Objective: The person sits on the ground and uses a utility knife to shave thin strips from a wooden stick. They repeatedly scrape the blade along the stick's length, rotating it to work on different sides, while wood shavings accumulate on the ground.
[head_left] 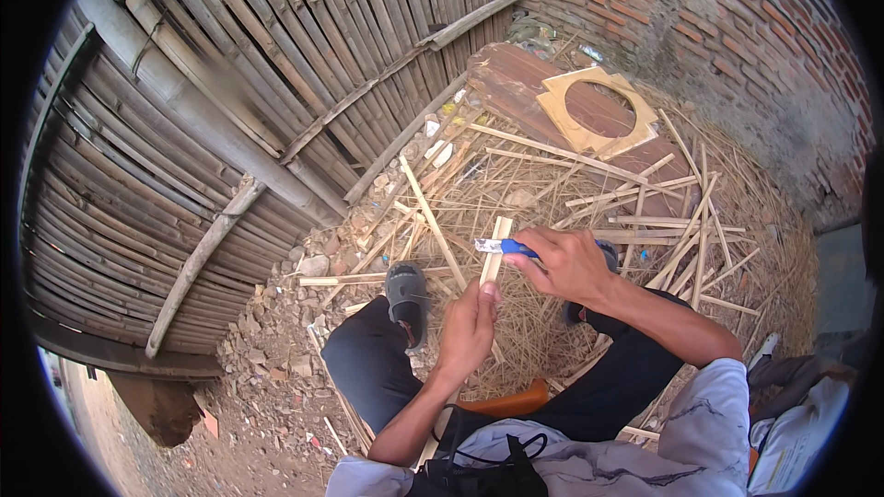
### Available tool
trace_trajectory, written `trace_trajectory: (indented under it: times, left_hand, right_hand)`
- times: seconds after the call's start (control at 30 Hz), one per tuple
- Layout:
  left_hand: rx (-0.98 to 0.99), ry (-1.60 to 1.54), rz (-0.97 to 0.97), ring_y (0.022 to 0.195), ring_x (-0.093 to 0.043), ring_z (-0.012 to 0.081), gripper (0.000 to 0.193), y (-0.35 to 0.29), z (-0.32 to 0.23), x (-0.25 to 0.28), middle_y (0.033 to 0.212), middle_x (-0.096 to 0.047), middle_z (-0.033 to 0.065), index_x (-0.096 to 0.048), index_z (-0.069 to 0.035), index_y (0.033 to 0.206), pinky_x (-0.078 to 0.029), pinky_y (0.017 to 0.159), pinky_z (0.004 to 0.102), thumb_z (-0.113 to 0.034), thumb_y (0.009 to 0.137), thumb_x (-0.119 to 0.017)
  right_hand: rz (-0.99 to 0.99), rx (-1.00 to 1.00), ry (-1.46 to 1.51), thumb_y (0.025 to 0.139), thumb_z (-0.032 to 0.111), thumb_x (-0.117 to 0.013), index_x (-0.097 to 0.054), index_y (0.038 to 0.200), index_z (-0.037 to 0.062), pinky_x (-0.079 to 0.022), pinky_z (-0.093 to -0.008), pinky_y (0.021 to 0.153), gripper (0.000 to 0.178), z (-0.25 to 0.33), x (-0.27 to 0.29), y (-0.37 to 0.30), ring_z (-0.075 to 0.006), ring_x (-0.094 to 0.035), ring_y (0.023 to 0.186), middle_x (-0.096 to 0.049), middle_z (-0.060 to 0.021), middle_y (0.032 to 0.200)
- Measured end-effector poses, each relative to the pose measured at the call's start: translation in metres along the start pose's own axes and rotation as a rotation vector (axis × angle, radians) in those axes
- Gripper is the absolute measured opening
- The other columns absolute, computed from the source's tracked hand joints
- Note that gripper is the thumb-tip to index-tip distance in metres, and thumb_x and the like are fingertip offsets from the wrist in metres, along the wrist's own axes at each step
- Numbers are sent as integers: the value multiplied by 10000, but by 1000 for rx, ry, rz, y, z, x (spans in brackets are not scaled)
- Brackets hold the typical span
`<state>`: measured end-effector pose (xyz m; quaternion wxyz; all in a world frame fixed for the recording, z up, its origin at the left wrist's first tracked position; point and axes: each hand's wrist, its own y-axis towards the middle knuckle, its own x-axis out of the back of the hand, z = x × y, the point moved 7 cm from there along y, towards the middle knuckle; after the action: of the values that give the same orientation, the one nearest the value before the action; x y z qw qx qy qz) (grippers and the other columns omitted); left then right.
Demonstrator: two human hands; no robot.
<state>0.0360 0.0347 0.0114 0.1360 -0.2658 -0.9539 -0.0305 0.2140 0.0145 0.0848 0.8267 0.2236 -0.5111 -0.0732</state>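
Between my knees, my left hand (470,327) is closed round the lower end of a short pale bamboo strip (492,267), which points away from me. My right hand (564,262) grips a blue-handled utility knife (520,247). Its blade, pointing left, lies across the strip near the upper end. Whether the edge bites into the bamboo cannot be made out. Beyond my hands, longer cut strips (433,221) lie loose on a bed of shavings (525,331).
A bamboo fence (304,55) rises on the left, a brick wall (626,0) at the back right. A cardboard piece with a round hole (564,120) rests on a brown board (502,78). More strips (700,221) are heaped at the right. Rubble (276,331) covers the ground at left.
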Motion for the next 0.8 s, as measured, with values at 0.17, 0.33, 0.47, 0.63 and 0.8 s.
trace_trajectory:
  times: [0.17, 0.33, 0.47, 0.63, 0.8]
  left_hand:
    - [-4, 43, -39, 587, -496, 110, 387, 0, -7, 1, 644, -510, 19, -643, -5, 995, -434, 567, 340, -263, 1210, -450]
    - [2, 53, -37, 580, -487, 123, 388, -1, -9, 1, 641, -507, 26, -639, -8, 994, -429, 563, 349, -265, 1211, -445]
    - [-29, 82, -27, 530, -587, 231, 397, 0, -6, 1, 625, -563, 92, -634, -1, 1031, -452, 539, 413, -295, 1209, -436]
    - [-12, 79, -28, 523, -584, 232, 397, 1, -9, 1, 618, -559, 90, -630, 2, 1025, -452, 538, 417, -293, 1209, -438]
    - [-34, 86, -1, 529, -580, 214, 378, -11, -12, 4, 621, -561, 85, -635, -6, 1027, -449, 538, 404, -281, 1206, -449]
  right_hand:
    - [12, -21, -14, 1002, 328, -785, -757, 1085, 85, -568, -437, 557, 258, -3, 1, 1, -335, -743, 666, -766, -106, 879]
    - [-48, -4, -42, 1007, 353, -767, -731, 1085, 82, -584, -441, 549, 285, -8, 3, 2, -339, -757, 674, -773, -119, 886]
    - [7, -36, -55, 1011, 346, -764, -731, 1096, 81, -587, -442, 554, 280, -6, 6, 4, -337, -762, 684, -777, -120, 899]
    - [-96, -26, -70, 1031, 340, -753, -769, 1064, 57, -565, -454, 560, 285, -13, 12, 8, -351, -740, 647, -760, -149, 833]
    - [-186, -454, -125, 1066, 345, -706, -770, 1102, 23, -546, -478, 589, 331, -88, 59, 13, -382, -736, 653, -740, -202, 757]
